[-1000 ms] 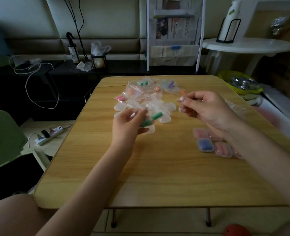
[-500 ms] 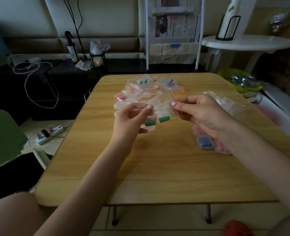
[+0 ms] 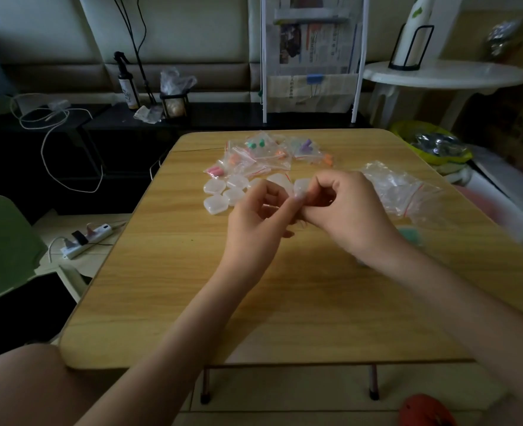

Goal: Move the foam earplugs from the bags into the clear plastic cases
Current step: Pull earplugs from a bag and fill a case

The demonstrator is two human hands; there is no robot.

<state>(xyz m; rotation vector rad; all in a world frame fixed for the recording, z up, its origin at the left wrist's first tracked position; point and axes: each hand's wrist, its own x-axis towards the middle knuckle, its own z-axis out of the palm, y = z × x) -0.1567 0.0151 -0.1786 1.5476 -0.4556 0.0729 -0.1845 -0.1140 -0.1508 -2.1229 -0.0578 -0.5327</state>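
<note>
Wooden folding table [image 3: 177, 302]: work surface, everything staged at the far half, near half left bare, likely as room for the hands.

Heap of empty clear zip bags [image 3: 404, 192], far right, red seal strips showing. Set well apart from the full ones; my reading is a discard pile, kept to the right so spent bags do not mix with stock.

Pile of filled zip bags [image 3: 254, 158] at the far edge, centre. Foam earplugs show through the plastic: green pair [image 3: 255, 144], purple pair [image 3: 306, 146], orange ones [image 3: 234, 159], pink ones [image 3: 215, 171]. Still bagged, so most of the task remains.

Cluster of clear plastic cases [image 3: 220, 195], just in front of the bag pile, lying touching one another, looking empty. Placed between stock and hands, probably for short reach.

A teal shape [image 3: 409, 235] shows past the right wrist; blurred, possibly a filled case. Cannot tell.

Left hand [image 3: 254, 222] and right hand [image 3: 349, 216]: raised above the table centre, meeting fingertip to fingertip. Both sets of fingers curled, thumb and forefinger of each pinching a small clear bag [image 3: 301, 187] between them. Only its upper corner shows above the knuckles; contents hidden by the fingers. Two opposed pinches suggest pulling the zip seal apart. Thin film is slippery, hence grips close to the seal.
</note>
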